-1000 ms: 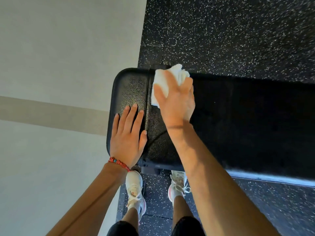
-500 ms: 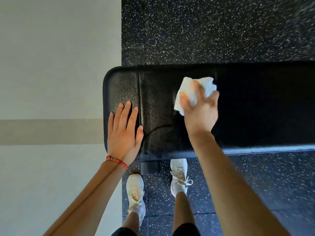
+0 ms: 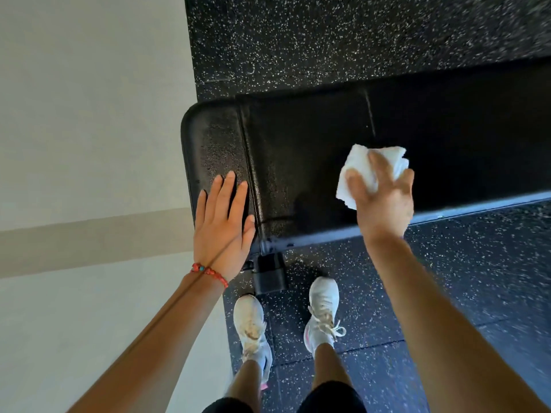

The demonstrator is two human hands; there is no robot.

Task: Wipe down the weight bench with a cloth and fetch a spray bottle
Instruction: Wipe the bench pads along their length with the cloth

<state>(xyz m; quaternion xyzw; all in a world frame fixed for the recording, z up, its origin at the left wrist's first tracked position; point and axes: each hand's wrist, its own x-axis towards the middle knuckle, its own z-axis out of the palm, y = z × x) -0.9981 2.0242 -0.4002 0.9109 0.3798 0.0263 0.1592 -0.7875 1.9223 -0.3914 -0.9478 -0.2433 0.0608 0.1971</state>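
The black padded weight bench [image 3: 304,138] runs from the middle of the view out past the right edge. My right hand [image 3: 384,201] presses a crumpled white cloth [image 3: 362,165] onto the pad near its front edge. My left hand [image 3: 223,228], with a red bead bracelet on the wrist, lies flat with fingers spread on the bench's left end section. No spray bottle is in view.
The bench stands on black speckled rubber flooring [image 3: 298,40]. A pale floor with a beige stripe [image 3: 89,242] lies to the left. A black bench foot [image 3: 269,275] sticks out just ahead of my white shoes [image 3: 323,311].
My right hand has slid the cloth to the right along the pad and toward its front edge. My left hand has stayed flat on the bench's end section.
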